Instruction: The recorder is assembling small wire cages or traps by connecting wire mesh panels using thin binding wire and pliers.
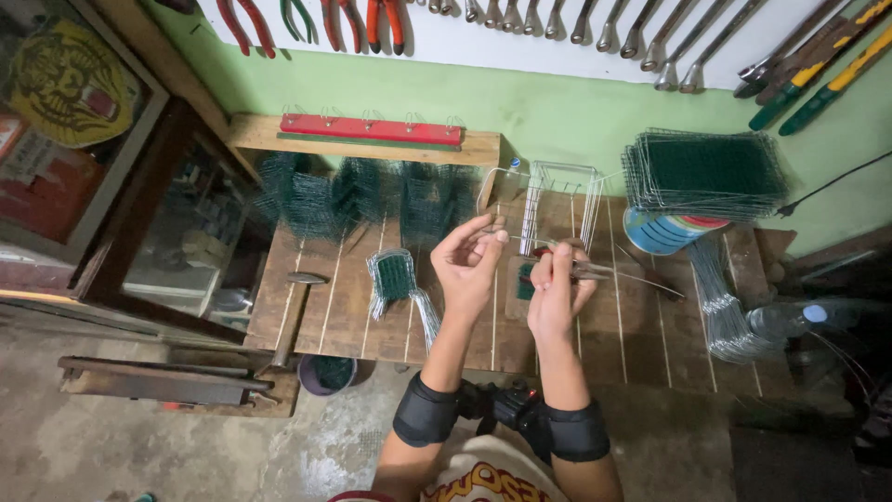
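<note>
Left hand point(469, 265) raised above the wooden tabletop point(316, 307), fingers point(483, 232) curled and pinched on a thin piece of wire point(497, 223), hard to make out against the slats. Right hand point(556, 293) just beside it, fingers clenched around red-handled pliers point(581, 270), metal nose pointing right, over the tabletop near its middle. Both wrists in black bands. Small dark green mesh piece point(526, 279) lying on the tabletop partly behind the right hand.

Left of the hands, a folded bundle of green mesh with bare wire legs point(398, 284) flat on the slats. Farther left, a hammer point(293, 311) with its handle reaching over the front edge. Behind, along the back of the tabletop, a row of upright green mesh pieces point(362, 195) below a wooden shelf carrying a red rack of hooks point(372, 128). White wire basket point(557, 200) standing just behind the hands. To the right, a blue round tin point(655, 232) with a stack of flat green mesh panels point(706, 172) resting above it. Bundle of bare silvery wires point(720, 297) hanging over the right front corner, clear plastic bottle with blue cap point(790, 321) next to it. Dark round pot point(327, 374) on the floor under the front edge. Pliers, cutters and wrenches on the wall board point(557, 46) above.
</note>
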